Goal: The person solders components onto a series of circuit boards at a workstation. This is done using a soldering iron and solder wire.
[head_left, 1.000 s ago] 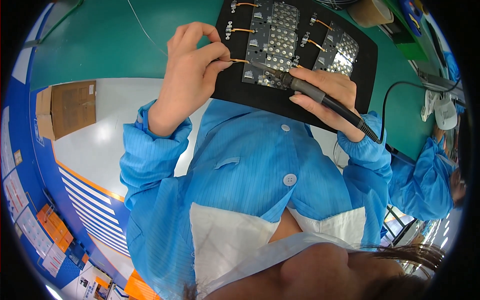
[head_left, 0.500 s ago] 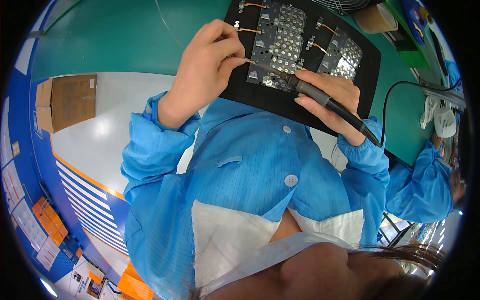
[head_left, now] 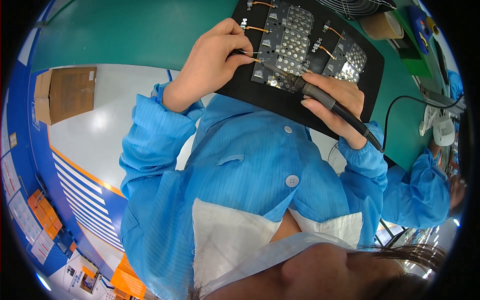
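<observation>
Dark boards (head_left: 295,44) lie in two columns on a black mat (head_left: 239,84), each dotted with shiny round contacts; orange leads (head_left: 258,28) run off their left edges. The right hand's (head_left: 342,95) fingers wrap the black iron (head_left: 318,93), which slants across the lower boards. The left hand's (head_left: 212,60) fingers pinch a thin silver wire (head_left: 253,52); whether they grip a lead too, I cannot tell. Around spreads the green worktop (head_left: 125,37), with a fan grille (head_left: 352,6) and tan roll (head_left: 384,26) beyond the mat. The inside of the brown carton (head_left: 72,94) at left is hidden.
</observation>
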Demonstrator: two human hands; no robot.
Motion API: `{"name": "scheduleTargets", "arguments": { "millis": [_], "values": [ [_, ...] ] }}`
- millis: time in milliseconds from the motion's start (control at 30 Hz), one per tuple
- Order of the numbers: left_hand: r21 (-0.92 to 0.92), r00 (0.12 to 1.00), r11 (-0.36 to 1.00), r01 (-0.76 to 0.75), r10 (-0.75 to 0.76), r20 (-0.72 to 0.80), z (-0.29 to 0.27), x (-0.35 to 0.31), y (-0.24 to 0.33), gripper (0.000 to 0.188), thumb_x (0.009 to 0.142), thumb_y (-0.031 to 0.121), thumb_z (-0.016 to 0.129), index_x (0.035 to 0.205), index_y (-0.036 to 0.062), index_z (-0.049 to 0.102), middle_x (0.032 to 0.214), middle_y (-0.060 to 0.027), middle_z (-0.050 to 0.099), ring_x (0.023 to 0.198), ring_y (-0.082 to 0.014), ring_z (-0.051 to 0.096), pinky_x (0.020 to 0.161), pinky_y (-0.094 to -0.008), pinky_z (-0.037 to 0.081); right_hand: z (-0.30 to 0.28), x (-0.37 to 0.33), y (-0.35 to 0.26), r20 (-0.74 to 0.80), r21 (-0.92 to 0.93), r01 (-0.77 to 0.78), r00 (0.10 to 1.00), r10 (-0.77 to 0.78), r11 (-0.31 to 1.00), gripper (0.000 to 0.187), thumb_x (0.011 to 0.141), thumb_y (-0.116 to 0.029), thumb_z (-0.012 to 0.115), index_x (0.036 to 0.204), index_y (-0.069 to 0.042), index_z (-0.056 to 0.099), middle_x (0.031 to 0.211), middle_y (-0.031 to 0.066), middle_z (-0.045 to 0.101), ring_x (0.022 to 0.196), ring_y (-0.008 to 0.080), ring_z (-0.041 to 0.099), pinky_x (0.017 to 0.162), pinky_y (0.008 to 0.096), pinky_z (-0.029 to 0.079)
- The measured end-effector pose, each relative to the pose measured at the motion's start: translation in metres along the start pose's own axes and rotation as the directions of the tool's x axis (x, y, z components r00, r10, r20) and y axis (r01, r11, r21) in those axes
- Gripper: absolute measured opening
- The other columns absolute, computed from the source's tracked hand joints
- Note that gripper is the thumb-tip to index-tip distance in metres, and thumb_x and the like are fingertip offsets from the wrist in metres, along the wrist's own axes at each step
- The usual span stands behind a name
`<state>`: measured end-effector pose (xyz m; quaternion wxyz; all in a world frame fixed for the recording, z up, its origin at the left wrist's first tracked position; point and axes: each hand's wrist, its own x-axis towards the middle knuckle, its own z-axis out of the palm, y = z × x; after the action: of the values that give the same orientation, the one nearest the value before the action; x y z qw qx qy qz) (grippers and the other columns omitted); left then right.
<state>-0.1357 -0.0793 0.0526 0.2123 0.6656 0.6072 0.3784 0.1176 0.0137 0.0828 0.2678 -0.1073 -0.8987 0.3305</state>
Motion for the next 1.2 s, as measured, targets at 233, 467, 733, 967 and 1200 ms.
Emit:
{"name": "scheduleTargets", "arguments": {
  "millis": [233,467,733,967,1200],
  "values": [
    [-0.021,1.000,1.000,0.008,-0.009,-0.012,0.0002,0.0006,0.0015,0.007,0.076,0.000,0.071,0.082,0.0001,0.067,0.089,-0.0095,0.054,0.079,-0.0262,0.057,0.068,-0.0358,0.047,-0.0019,0.0005,0.0000,-0.003,-0.027,-0.001,1.000,0.001,1.000,0.041,0.076,-0.020,0.080,0.109,0.001,0.067,0.078,0.0138,0.070,0.065,0.0222,0.069,0.057,0.0272,0.053],
    [-0.006,1.000,1.000,-0.005,0.004,-0.022,0.0004,0.0005,0.0017,0.007,0.076,0.000,0.071,0.082,0.0001,0.067,0.089,-0.0097,0.055,0.078,-0.0260,0.057,0.067,-0.0355,0.047,-0.0021,-0.0010,0.0001,0.008,-0.005,-0.018,1.000,0.018,1.000,0.041,0.076,-0.020,0.080,0.109,0.001,0.068,0.078,0.0137,0.070,0.065,0.0219,0.069,0.056,0.0269,0.053],
    [-0.002,1.000,1.000,0.008,-0.008,-0.019,0.0009,0.0011,0.0001,0.007,0.076,0.001,0.072,0.082,-0.0002,0.068,0.088,-0.0097,0.054,0.077,-0.0255,0.056,0.065,-0.0351,0.046,-0.0015,-0.0009,0.0020,0.009,0.010,-0.028,1.000,0.028,1.000,0.041,0.076,-0.021,0.080,0.109,0.001,0.068,0.078,0.0134,0.070,0.066,0.0218,0.069,0.056,0.0273,0.053],
    [-0.005,0.997,0.998,-0.059,0.059,-0.055,0.0026,0.0000,-0.0017,0.010,0.076,-0.002,0.074,0.083,-0.0005,0.066,0.090,-0.0024,0.052,0.059,-0.0111,0.039,0.052,-0.0263,0.034,-0.0037,0.0014,-0.0010,0.019,-0.006,-0.033,0.999,0.033,0.999,0.040,0.077,-0.020,0.079,0.108,0.001,0.067,0.079,0.0132,0.070,0.065,0.0219,0.069,0.056,0.0277,0.053],
    [-0.008,0.997,0.998,-0.061,0.060,-0.057,0.0034,0.0009,-0.0004,0.010,0.076,-0.001,0.074,0.083,0.0000,0.066,0.090,-0.0025,0.052,0.059,-0.0113,0.039,0.052,-0.0262,0.035,-0.0032,-0.0011,0.0015,0.014,-0.004,-0.012,1.000,0.012,1.000,0.040,0.077,-0.021,0.079,0.108,0.000,0.067,0.078,0.0129,0.070,0.065,0.0220,0.069,0.056,0.0276,0.053]
  ]
}}
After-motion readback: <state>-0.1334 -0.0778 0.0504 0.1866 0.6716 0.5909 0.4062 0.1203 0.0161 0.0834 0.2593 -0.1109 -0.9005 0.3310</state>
